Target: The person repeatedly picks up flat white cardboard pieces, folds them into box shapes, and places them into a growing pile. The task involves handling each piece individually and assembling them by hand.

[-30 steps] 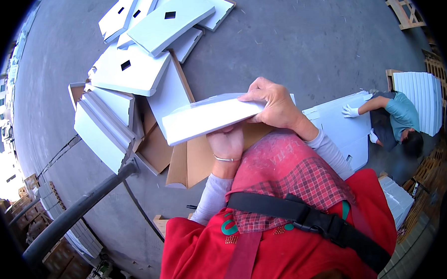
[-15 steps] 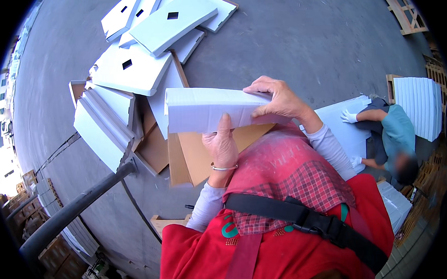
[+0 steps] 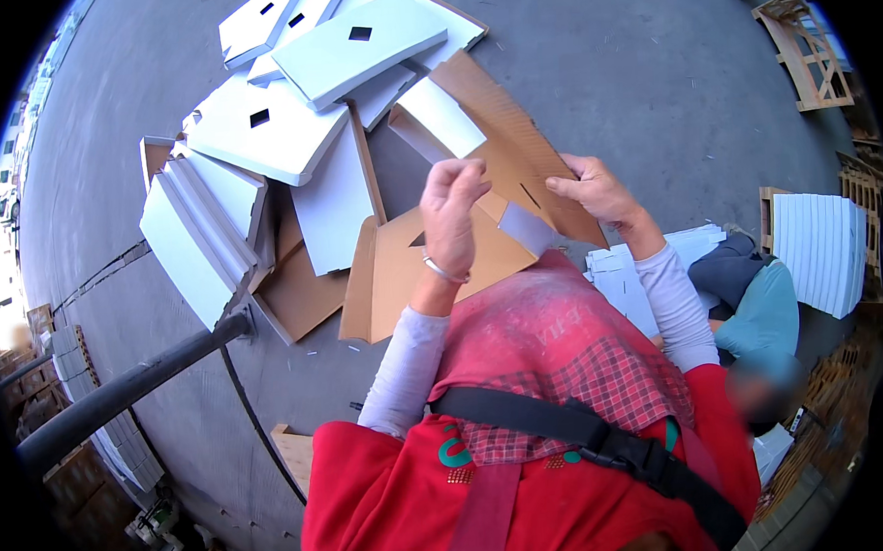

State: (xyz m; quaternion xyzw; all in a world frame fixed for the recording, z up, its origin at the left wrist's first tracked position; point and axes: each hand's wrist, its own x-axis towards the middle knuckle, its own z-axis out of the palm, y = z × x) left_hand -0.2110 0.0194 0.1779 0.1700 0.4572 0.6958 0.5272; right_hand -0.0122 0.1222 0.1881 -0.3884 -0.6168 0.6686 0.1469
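An open cardboard box [image 3: 519, 134], brown inside and white outside, spreads in front of my apron with its panels and flaps folded apart. The raised brown panel on its right has its edge between the thumb and fingers of my right hand [image 3: 598, 192]. My left hand [image 3: 449, 216], a bracelet at its wrist, is held over the lower brown panel [image 3: 392, 268] with its fingers curled into a loose fist. Nothing shows in that fist. Part of the lower panel is hidden behind it.
White flat boxes with dark square holes [image 3: 324, 59] lie piled on the floor ahead. A dark metal bar [image 3: 136, 392] crosses at left. To the right a person in a teal top [image 3: 763, 311] bends near white sheets, a white stack [image 3: 820, 249] and wooden pallets [image 3: 801, 53].
The folded white piece held in both hands has opened out, showing its brown inside. My left hand has let go, risen and curled. My right hand has moved right along with a panel.
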